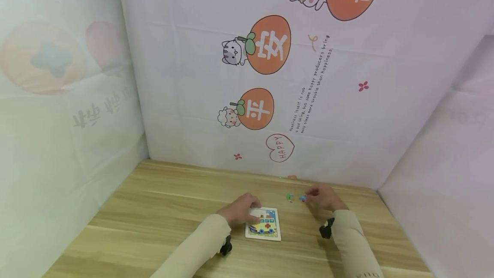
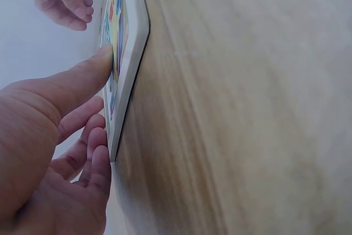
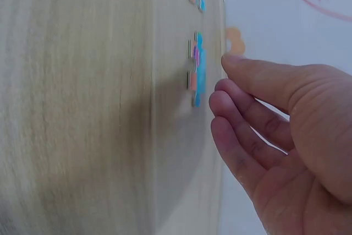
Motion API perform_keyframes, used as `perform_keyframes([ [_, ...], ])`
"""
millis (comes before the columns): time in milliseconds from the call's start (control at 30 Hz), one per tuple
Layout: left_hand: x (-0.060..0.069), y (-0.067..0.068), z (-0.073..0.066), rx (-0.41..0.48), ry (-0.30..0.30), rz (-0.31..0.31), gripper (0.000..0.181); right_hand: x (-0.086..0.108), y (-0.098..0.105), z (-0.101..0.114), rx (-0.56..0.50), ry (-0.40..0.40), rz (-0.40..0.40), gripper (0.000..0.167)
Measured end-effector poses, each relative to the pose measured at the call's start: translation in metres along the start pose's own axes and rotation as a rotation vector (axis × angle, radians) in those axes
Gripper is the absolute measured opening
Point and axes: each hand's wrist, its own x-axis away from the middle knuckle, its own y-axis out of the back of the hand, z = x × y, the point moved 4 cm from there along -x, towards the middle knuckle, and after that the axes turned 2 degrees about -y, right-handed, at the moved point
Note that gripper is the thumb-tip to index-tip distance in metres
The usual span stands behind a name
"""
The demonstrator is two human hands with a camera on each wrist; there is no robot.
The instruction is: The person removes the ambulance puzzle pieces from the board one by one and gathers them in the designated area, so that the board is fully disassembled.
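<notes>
A square jigsaw puzzle board [image 1: 278,224] with a white rim lies on the table, showing a yellow ambulance with a red cross. My left hand [image 1: 240,210] holds the board at its far left: in the left wrist view the thumb [image 2: 91,72] presses on the picture and the fingers bend at the board's edge. Right of the board, my right hand [image 1: 326,197] hovers beside a blue puzzle piece [image 3: 201,75] with pink and orange parts. Its fingers are loosely bent, apart from the piece, and hold nothing. A green and blue piece [image 1: 289,197] lies left of that one.
The wood-grain table [image 1: 173,209] meets a white printed cloth wall [image 1: 193,98] just behind the loose pieces. More cloth walls stand at the left [image 1: 58,149] and right [image 1: 444,162]. Both wrists wear a small black device.
</notes>
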Motion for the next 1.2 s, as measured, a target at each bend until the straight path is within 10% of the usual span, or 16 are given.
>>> perform_keyframes([
  [833,-0.006,-0.002,0.003,0.028,-0.001,0.028,0.046,0.013,-0.075,0.099,0.163,0.419,0.237,0.008],
  [1200,-0.002,0.002,-0.001,0.046,0.014,0.021,0.044,0.019,-0.080,0.102,0.093,0.404,0.260,0.007],
])
